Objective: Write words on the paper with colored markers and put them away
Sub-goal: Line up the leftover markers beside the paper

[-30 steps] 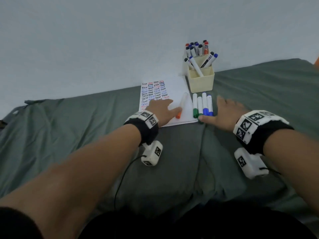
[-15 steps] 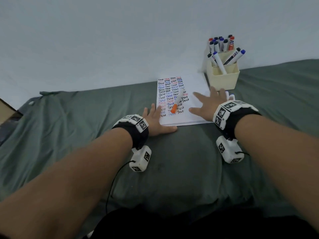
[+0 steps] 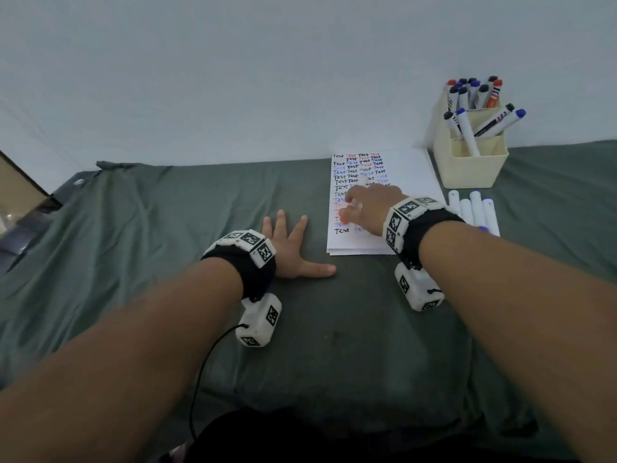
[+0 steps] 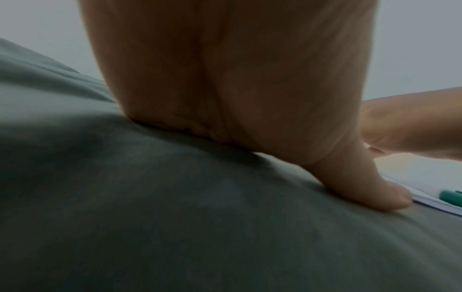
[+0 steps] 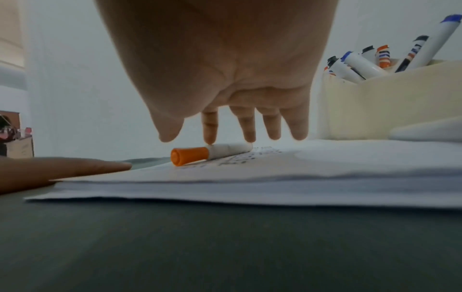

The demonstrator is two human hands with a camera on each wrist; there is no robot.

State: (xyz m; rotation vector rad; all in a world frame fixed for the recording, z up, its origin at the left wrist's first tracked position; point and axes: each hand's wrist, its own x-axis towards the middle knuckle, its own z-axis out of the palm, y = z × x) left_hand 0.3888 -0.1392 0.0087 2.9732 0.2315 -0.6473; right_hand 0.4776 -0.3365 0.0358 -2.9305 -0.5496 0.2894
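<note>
Head view shows a grey-green sheet [image 3: 140, 248] covering the surface, with a pale wall [image 3: 233, 78] at the far edge. A stack of paper [image 3: 410, 175] lies right of centre, its left half filled with rows of the word "Test" in black, red and blue. Just right of the paper's far corner stands a cream holder [image 3: 472, 170] packed with markers [image 3: 467, 95]. In front of it, 4 white markers [image 3: 472, 212] lie side by side.

Left hand [image 3: 288, 252] lies flat on the sheet, fingers spread and straight, thumb pointing toward the paper's near left corner; its grip holds nothing.

Right hand [image 3: 372, 207] is over the written part of the paper. From the right wrist view, its fingers [image 5: 247, 126] point down, 2 tips touching the white barrel of an orange-capped marker [image 5: 212, 154] lying on the paper, the thumb apart; the grip has not closed round it.
</note>
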